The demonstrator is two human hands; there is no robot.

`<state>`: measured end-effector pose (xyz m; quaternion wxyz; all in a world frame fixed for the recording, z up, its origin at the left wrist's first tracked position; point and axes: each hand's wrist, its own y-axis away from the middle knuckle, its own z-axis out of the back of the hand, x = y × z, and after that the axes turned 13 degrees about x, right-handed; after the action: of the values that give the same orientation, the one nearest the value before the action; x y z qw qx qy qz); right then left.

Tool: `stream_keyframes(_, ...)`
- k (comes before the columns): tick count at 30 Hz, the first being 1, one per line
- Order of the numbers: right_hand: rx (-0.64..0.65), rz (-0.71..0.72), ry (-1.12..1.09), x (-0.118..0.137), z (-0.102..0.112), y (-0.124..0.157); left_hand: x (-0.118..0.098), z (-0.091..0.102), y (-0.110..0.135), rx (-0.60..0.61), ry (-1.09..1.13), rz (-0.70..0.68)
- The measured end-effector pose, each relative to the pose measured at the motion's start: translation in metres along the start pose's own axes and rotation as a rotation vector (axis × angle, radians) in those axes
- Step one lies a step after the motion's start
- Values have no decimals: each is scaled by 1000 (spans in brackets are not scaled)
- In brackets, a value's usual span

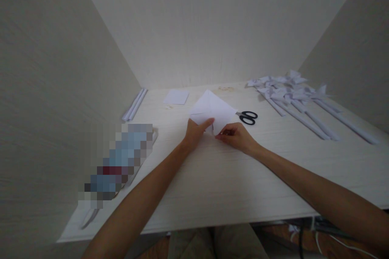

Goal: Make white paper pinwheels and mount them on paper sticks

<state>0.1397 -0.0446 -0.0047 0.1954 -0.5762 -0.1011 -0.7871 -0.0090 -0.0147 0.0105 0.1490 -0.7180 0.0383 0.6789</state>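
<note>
A white square of paper (217, 107) with creases and slits in it is held above the table, one corner turned away from me. My left hand (196, 131) grips its near left side, thumb on top and fingers underneath. At the near corner, my right hand (234, 136) pinches the paper between thumb and fingertips. Just right of the sheet lie black-handled scissors (248, 117), their blades hidden beneath the paper. Behind and to the left, another small white paper square (176, 97) rests flat on the table.
Several white paper pinwheels (285, 93) on rolled-paper sticks lie at the right. Rolled paper tubes (135, 105) lie at the back left. A blurred-out object (124, 158) rests at the left. Walls (194, 28) enclose the table's back and sides.
</note>
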Motion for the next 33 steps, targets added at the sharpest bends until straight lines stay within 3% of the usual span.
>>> stream_keyframes(7, 7, -80, 35, 8, -1, 0, -1, 0, 0, -20, -9, 33)
stream_keyframes(25, -42, -55, 57, -4, 1, -1, -5, -1, 3, 64, 8, 30)
stream_keyframes(33, -22, -58, 52, -6, 0, -2, 0, -1, 0, 4, 141, 69)
